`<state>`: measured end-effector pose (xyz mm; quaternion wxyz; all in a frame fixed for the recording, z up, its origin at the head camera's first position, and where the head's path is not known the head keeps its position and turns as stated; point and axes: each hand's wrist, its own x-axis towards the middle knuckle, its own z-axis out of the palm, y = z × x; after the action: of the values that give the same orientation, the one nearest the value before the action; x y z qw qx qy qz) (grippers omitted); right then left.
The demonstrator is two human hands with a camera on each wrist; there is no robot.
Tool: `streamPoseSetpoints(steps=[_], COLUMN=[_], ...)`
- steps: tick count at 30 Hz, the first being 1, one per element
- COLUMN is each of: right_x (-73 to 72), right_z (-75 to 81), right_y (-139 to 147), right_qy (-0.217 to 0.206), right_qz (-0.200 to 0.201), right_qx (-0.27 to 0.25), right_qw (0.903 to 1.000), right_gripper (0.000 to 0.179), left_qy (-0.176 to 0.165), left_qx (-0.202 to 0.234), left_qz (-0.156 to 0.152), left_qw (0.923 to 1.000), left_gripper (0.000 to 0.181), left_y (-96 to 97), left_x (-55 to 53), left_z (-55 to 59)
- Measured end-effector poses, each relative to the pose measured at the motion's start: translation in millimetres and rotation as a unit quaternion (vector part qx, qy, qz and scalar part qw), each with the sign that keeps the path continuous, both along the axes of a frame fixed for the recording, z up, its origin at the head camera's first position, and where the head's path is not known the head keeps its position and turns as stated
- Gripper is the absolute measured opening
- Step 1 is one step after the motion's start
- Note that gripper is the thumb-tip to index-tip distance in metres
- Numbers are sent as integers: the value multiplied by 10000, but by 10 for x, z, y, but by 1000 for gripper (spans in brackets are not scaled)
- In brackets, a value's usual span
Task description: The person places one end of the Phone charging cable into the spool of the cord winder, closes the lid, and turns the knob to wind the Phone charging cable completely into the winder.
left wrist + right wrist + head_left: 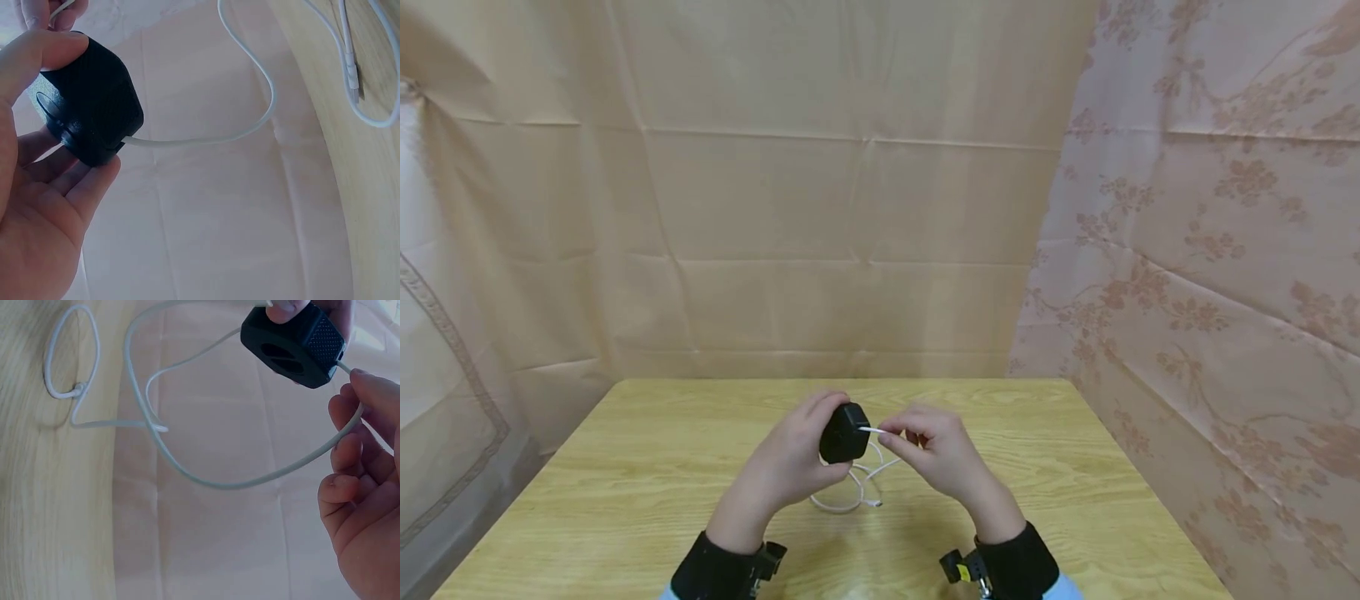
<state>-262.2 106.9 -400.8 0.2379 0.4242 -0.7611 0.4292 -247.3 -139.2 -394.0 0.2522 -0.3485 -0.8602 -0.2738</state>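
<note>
My left hand (792,460) grips a black faceted case (837,443) above the table, thumb on one side and fingers on the other. A round recess with a bar across it shows on the case in the right wrist view. White cable (225,486) comes out of two opposite sides of the case. Close beside it, my right hand (942,450) pinches the cable between thumb and index finger, with the other fingers curled. The cable's loose part hangs down and loops onto the table, where a white plug (353,75) lies at one end.
Pale wood-grain table (662,467) lies beneath both hands. A beige curtain (760,208) hangs behind it, and a pink floral curtain (1210,275) hangs on the right. Black bands (718,571) with small cameras circle both wrists.
</note>
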Motion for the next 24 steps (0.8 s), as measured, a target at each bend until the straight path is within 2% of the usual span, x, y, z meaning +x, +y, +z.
streamPoseSetpoints(steps=[6, 17, 19, 24], right_x=[48, 51, 56, 73], right_z=[-12, -7, -10, 20], right_y=[17, 84, 90, 120], right_qy=[-400, -357, -381, -445], right_qz=[-84, -156, -203, -374], right_qx=[151, 245, 240, 197], right_qw=[9991, 9989, 9988, 9981], right_gripper=[8, 7, 7, 7], left_qy=[-151, -283, -360, -570], left_qx=[-156, -365, -397, -370], left_qz=[-54, 65, 127, 547], left_qw=[9998, 9989, 9985, 9962], left_gripper=[71, 71, 72, 76], left_y=[11, 4, -12, -87], left_x=[32, 43, 52, 58], left_z=[-6, 10, 18, 26])
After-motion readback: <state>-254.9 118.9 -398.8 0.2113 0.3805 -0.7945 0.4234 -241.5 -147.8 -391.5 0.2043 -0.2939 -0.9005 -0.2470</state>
